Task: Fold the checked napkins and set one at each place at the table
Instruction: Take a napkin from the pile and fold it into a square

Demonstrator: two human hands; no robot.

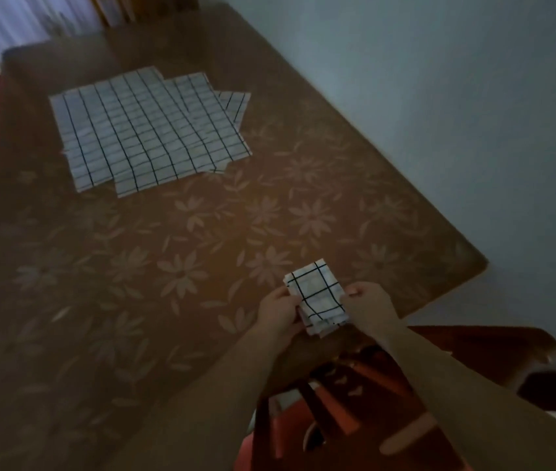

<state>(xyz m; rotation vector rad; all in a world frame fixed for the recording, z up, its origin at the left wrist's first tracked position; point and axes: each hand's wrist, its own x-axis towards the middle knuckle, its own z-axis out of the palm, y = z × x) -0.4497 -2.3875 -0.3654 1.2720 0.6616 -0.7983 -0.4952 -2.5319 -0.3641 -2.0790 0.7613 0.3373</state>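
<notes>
Two hands hold one folded napkin (315, 297) between them at the near edge of the table (174, 253), towards five o'clock in the view. The napkin is a small white packet with black checks, several layers thick, its far end pointing to about one o'clock and its near end hanging just past the table edge.

At the packet's nine o'clock side, the left hand (278, 312) grips it, fingers curled onto the cloth and thumb towards the top. On the three o'clock side, the right hand (370, 305) pinches the other edge, thumb and fingertips closed on the fold. Both forearms are bare and reach in from the lower right, the left from about six o'clock, the right from about four o'clock, wrists close together with only the napkin between.

Well apart, towards eleven o'clock, a loose pile of unfolded napkins (149, 130) lies flat on the table, the sheets overlapping at slightly different angles; how many there are cannot be told.

A chair (344, 413) with reddish slats sits below the hands, partly covered by the forearms. The picture is dim and soft, so the fingertips under the packet are hidden and whether its underside touches the table cannot be made out. The table's left edge is cut off.
</notes>
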